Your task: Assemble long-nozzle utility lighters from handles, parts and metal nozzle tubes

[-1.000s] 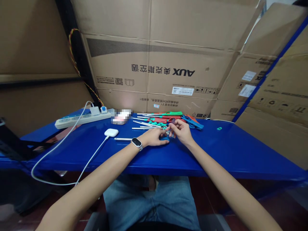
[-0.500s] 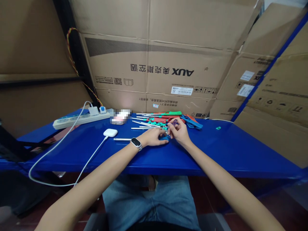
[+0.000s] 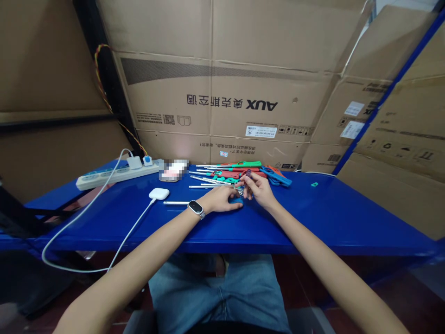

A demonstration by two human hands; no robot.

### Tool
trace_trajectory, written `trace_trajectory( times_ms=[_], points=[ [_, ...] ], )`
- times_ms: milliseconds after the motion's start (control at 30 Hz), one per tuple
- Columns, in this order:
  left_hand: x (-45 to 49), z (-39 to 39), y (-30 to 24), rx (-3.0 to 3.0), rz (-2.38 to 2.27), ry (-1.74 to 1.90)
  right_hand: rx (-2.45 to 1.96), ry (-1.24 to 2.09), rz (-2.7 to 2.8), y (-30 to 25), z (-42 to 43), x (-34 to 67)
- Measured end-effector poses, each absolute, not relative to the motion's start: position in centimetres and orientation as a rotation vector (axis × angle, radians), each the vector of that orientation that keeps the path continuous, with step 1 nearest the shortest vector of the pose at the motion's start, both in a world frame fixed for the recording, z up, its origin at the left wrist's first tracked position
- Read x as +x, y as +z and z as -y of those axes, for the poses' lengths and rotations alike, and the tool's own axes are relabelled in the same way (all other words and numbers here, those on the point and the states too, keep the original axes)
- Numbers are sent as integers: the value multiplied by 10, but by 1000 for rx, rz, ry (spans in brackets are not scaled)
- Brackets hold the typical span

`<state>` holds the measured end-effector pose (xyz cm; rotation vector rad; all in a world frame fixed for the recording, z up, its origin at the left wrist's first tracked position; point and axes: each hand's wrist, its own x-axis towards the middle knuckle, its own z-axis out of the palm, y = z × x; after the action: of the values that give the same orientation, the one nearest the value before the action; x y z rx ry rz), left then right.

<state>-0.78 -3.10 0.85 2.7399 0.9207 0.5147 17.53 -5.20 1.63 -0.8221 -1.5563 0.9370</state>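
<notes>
Both my hands meet over a blue table (image 3: 313,218). My left hand (image 3: 220,198), a smart band on its wrist, lies curled on a small blue part (image 3: 237,200) on the table. My right hand (image 3: 257,189) pinches a small purple-tipped piece (image 3: 247,174) with thumb and fingers, right against the left hand's fingertips. Just behind them lies a pile of long lighters (image 3: 236,170) with green, red and blue handles and thin metal tubes. A single metal tube (image 3: 175,202) lies left of my left wrist.
A white power strip (image 3: 114,172) with plugs sits at the back left; a white cable runs from it to a white charger case (image 3: 159,193). A small teal piece (image 3: 314,184) lies at the right. Cardboard boxes (image 3: 225,93) wall in the back and right.
My right hand has edged slightly left, closer against the left hand's fingertips. The left hand stays on the blue part.
</notes>
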Motion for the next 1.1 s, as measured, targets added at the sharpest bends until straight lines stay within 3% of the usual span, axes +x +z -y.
trace_trajectory(
  times_ms=[767, 1100],
  points=[
    [-8, 31, 8, 2735, -917, 528, -789, 1091, 1518, 19, 51, 181],
    [-9, 31, 6, 2715, -870, 554, -849, 912, 1514, 16, 53, 166]
  ],
)
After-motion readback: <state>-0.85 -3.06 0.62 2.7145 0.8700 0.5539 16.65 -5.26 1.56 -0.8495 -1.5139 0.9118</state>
